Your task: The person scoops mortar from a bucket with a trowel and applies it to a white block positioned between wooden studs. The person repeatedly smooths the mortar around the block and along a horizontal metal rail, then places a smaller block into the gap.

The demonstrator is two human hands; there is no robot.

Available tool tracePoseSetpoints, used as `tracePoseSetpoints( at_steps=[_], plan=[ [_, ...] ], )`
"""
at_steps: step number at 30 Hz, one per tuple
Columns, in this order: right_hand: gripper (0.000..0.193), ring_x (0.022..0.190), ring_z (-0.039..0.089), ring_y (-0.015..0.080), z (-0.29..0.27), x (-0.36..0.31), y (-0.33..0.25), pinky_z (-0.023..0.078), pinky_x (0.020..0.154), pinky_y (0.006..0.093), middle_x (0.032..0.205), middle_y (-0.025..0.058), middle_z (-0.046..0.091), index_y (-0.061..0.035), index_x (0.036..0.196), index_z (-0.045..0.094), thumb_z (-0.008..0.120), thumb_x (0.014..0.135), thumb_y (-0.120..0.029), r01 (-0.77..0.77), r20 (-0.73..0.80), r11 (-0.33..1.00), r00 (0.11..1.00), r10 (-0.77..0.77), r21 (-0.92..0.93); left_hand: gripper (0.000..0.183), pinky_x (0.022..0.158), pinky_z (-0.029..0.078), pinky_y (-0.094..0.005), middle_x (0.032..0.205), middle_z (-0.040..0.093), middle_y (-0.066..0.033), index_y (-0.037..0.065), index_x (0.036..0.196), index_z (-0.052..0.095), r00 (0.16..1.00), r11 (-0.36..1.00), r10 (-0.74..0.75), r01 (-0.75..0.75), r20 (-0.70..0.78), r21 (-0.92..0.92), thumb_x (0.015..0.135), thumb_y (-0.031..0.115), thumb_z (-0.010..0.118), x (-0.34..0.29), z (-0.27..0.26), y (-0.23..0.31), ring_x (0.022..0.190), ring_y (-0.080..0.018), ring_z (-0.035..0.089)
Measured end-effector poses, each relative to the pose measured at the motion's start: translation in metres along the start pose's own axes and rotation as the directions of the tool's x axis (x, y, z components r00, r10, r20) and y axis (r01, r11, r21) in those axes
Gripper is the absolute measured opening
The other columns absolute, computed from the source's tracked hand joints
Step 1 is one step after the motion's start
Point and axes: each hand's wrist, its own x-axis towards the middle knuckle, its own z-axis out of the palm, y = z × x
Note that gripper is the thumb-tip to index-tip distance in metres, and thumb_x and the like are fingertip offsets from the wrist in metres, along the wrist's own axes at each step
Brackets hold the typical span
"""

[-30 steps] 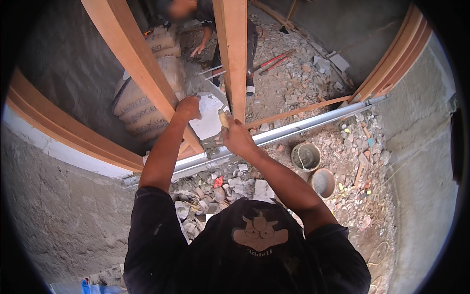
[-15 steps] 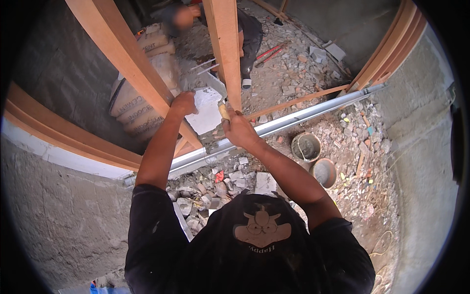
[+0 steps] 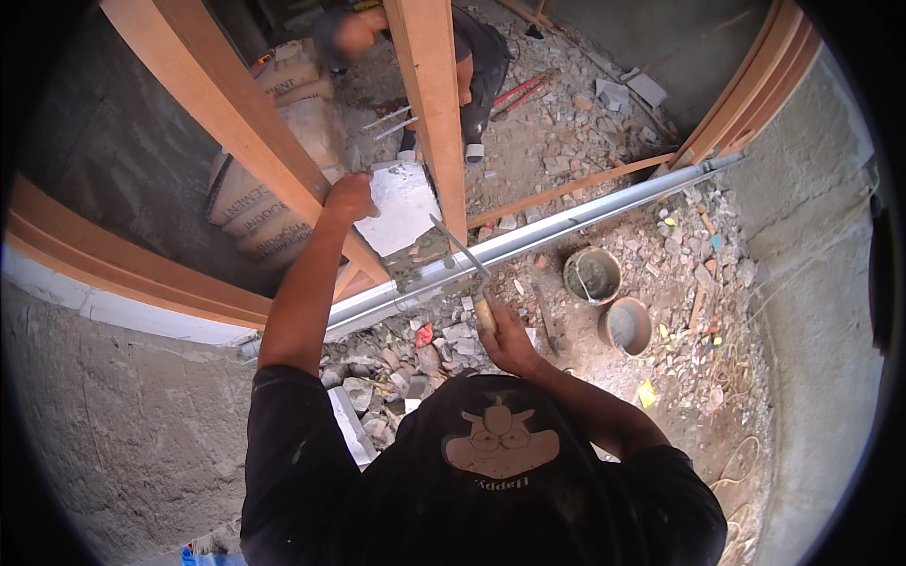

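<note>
A white block (image 3: 400, 206) stands between two wooden posts, just above grey mortar (image 3: 420, 268) smeared along the sill. Its left edge is in the grip of my left hand (image 3: 351, 197), beside the slanting left post (image 3: 247, 118). My right hand (image 3: 511, 341), lower and nearer my body, is closed round the pale wooden handle of a trowel (image 3: 464, 249). The trowel's blade shows almost edge-on, its tip pointing up toward the block's lower right corner. The right post (image 3: 429, 113) rises just beside the block.
A silvery metal rail (image 3: 585, 213) crosses the opening. Right of my right arm stand two buckets, one (image 3: 594, 274) with grey mortar, another (image 3: 626, 326) with grey contents. Rubble (image 3: 444, 354) covers the ground. Stacked cement bags (image 3: 260, 212) lie left; a co-worker (image 3: 481, 66) is beyond the posts.
My right hand has drawn the trowel away from the block's top right, down and back toward my body. My left hand has stayed on the block.
</note>
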Motion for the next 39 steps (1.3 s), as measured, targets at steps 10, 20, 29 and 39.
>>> tracePoseSetpoints(
  at_steps=[10, 20, 29, 39],
  plan=[
    [0.065, 0.093, 0.064, 0.0475, 0.079, 0.041, 0.070, 0.054, 0.081, 0.0533, 0.116, 0.0325, 0.055, 0.0022, 0.145, 0.031, 0.053, 0.086, -0.014, -0.396, 0.141, 0.871, 0.883, 0.448, -0.292, 0.083, 0.101, 0.048, -0.0392, 0.125, 0.061, -0.0245, -0.004, 0.133, 0.053, 1.000, 1.000, 0.005, -0.005, -0.001, 0.021, 0.060, 0.015, 0.088, 0.002, 0.000, 0.000, 0.117, -0.0352, 0.059],
    [0.064, 0.098, 0.064, 0.0464, 0.085, 0.046, 0.048, 0.053, 0.084, 0.0512, 0.119, 0.0319, 0.054, 0.0024, 0.147, 0.028, 0.049, 0.087, -0.009, -0.483, 0.169, 0.829, 0.825, 0.539, -0.282, 0.089, 0.103, 0.047, -0.0394, 0.127, 0.059, -0.0276, -0.007, 0.137, 0.047, 0.999, 0.999, 0.041, -0.041, -0.016, -0.021, 0.060, 0.014, 0.089, 0.001, 0.002, -0.007, 0.120, -0.0369, 0.058],
    [0.067, 0.095, 0.061, 0.0489, -0.005, 0.013, -0.009, 0.051, 0.084, 0.0543, 0.115, 0.0340, 0.054, 0.0013, 0.146, 0.030, 0.055, 0.087, -0.015, -0.213, 0.144, 0.974, 0.964, 0.221, -0.074, 0.079, 0.102, 0.047, -0.0400, 0.125, 0.061, -0.0252, -0.003, 0.133, 0.053, 0.999, 1.000, 0.025, -0.025, -0.028, 0.001, 0.065, 0.021, 0.084, 0.005, 0.010, -0.008, 0.119, -0.0358, 0.058],
    [0.067, 0.101, 0.058, 0.0515, 0.003, 0.135, -0.054, 0.048, 0.091, 0.0515, 0.118, 0.0372, 0.052, 0.0060, 0.147, 0.029, 0.055, 0.089, -0.015, -0.064, 0.126, 0.979, 0.988, 0.090, -0.194, 0.078, 0.102, 0.047, -0.0402, 0.127, 0.060, -0.0219, 0.001, 0.133, 0.054, 0.998, 0.998, 0.033, -0.035, -0.053, -0.043, 0.065, 0.021, 0.085, -0.001, 0.016, -0.015, 0.121, -0.0337, 0.056]
  ],
)
